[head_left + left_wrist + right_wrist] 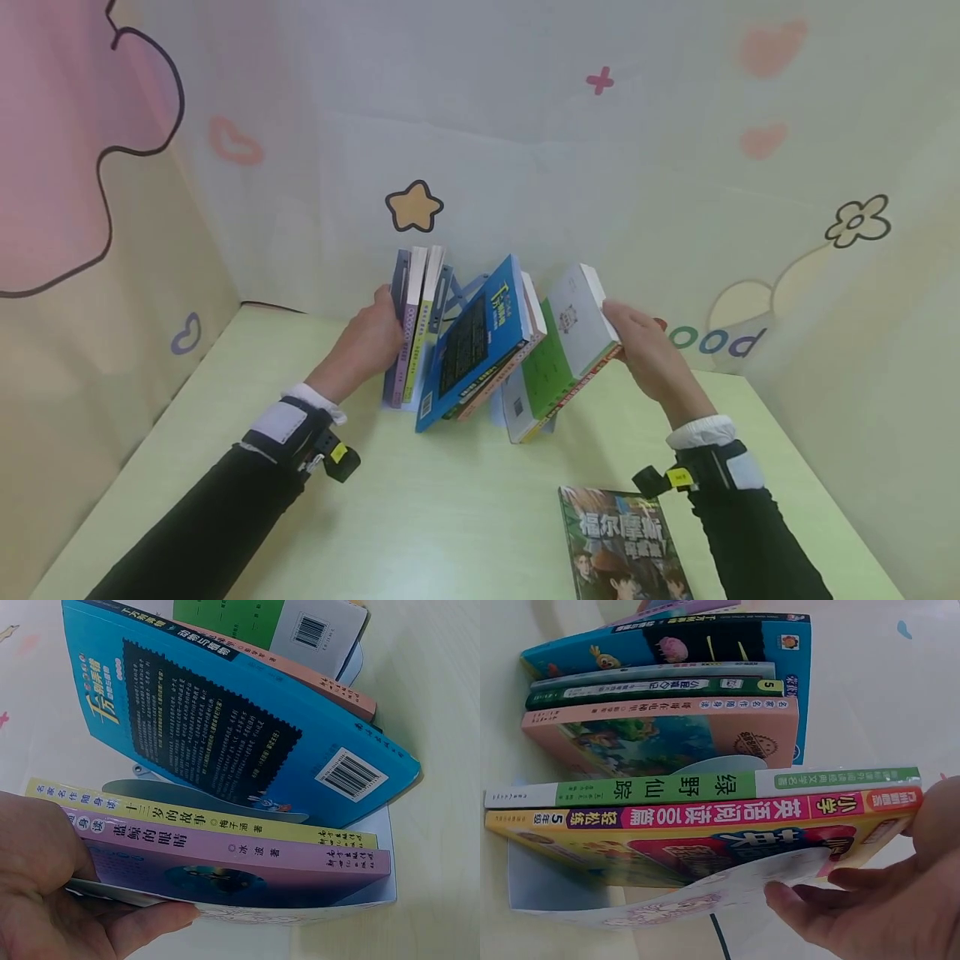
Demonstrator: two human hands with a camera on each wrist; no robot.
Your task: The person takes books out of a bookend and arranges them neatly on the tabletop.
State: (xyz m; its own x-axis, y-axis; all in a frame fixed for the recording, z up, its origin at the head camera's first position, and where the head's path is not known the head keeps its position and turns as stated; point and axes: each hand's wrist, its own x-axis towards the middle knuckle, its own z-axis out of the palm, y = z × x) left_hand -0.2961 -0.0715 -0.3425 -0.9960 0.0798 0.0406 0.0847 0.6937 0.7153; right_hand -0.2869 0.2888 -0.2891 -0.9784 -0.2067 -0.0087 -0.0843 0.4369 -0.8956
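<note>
My left hand (373, 337) grips the left end of a desktop book rack. Its thumb presses the end panel (300, 913) beside a purple book (225, 874) and a yellow-spined book (255, 819); its other fingers are partly hidden. Toward the middle lean a blue book (480, 333), a dark green-spined book (660, 690) and a pink book (667, 735). On the right, my right hand (648, 354) holds the upper corner of a tilted yellow book (652, 855), its fingers by the right end panel (660, 904). A green-and-white book (551, 367) lies against the yellow one.
A comic-style book (626, 542) lies flat on the pale table (420, 517), near the right forearm. Behind the rack stands a white wall (510, 200) with printed hearts and a star; side walls flank the table.
</note>
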